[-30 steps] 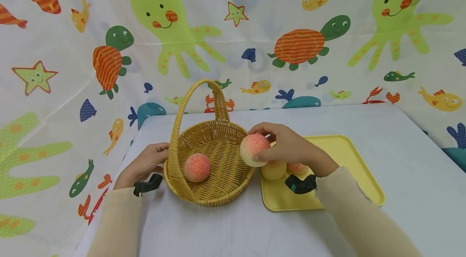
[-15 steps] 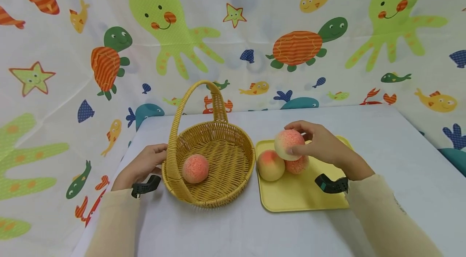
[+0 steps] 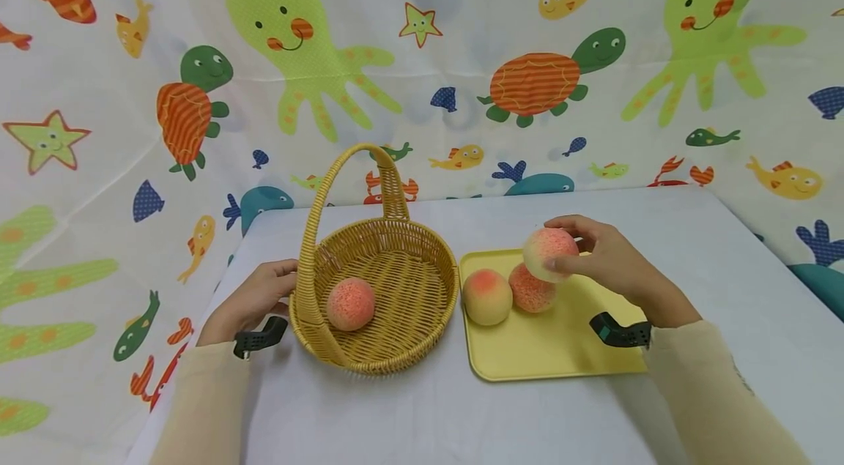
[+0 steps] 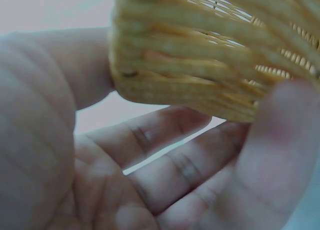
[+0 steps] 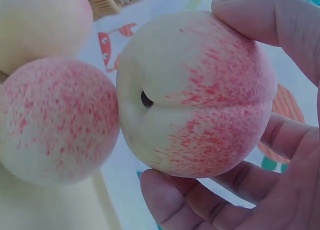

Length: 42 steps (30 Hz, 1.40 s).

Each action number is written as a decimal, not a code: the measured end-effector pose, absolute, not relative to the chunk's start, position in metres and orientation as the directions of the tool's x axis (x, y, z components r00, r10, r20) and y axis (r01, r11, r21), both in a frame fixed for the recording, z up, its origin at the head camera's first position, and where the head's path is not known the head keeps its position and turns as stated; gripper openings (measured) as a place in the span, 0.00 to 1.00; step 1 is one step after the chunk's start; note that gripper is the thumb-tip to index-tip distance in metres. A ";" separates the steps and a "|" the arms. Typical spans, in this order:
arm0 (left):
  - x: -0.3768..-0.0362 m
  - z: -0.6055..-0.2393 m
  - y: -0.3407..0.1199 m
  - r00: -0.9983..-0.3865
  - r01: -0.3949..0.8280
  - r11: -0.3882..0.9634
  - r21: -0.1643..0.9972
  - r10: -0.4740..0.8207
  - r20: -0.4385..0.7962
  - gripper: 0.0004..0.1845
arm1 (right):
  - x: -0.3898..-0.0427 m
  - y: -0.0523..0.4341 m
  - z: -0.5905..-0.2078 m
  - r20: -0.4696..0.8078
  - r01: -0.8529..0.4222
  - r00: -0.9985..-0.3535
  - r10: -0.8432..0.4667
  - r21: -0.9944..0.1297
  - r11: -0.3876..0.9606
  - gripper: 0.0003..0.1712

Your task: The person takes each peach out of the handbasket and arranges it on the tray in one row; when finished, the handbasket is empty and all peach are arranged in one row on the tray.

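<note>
My left hand [image 3: 256, 296] holds the left side of a round wicker basket [image 3: 382, 364] with a tall arched handle; the left wrist view shows thumb and fingers about its woven wall [image 4: 180, 65]. One pink-speckled peach [image 3: 351, 304] lies inside. My right hand [image 3: 616, 260] grips another peach [image 3: 542, 251], pale with a red blush, above the yellow tray [image 3: 527, 361]. In the right wrist view, thumb and fingers curl round this peach [image 5: 200, 100]. A pale peach with a red top [image 3: 487, 298] and a pink-speckled peach [image 3: 531, 291] rest on the tray's left part.
Basket and tray stand side by side on a white table [image 3: 435, 421], the tray at the right. Behind the table hangs a white cloth [image 3: 369, 4] printed with sea animals. Each wrist wears a black device [image 3: 260, 337].
My right hand has carried its peach from the basket's right rim rightward over the tray, uncovering the two peaches lying there. The left hand stays at the basket.
</note>
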State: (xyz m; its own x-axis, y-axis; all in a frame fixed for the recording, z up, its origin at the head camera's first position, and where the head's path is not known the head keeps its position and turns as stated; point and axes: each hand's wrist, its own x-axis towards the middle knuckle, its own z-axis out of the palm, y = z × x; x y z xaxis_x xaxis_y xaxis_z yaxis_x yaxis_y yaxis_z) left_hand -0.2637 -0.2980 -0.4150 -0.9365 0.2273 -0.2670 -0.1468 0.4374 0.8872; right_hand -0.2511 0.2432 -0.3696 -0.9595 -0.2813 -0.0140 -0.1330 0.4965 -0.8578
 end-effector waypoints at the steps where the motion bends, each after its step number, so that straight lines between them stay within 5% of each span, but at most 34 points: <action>1: -0.263 -0.415 -0.298 -0.936 -0.147 0.434 0.889 0.229 -0.266 0.25 | -0.251 0.244 -0.370 -0.012 -0.131 -0.962 -0.274 -0.858 0.497 0.34; 42: -0.264 -0.414 -0.300 -0.934 -0.139 0.439 0.888 0.240 -0.265 0.23 | -0.253 0.277 -0.434 -0.049 -0.017 -0.992 -0.113 -0.852 0.524 0.42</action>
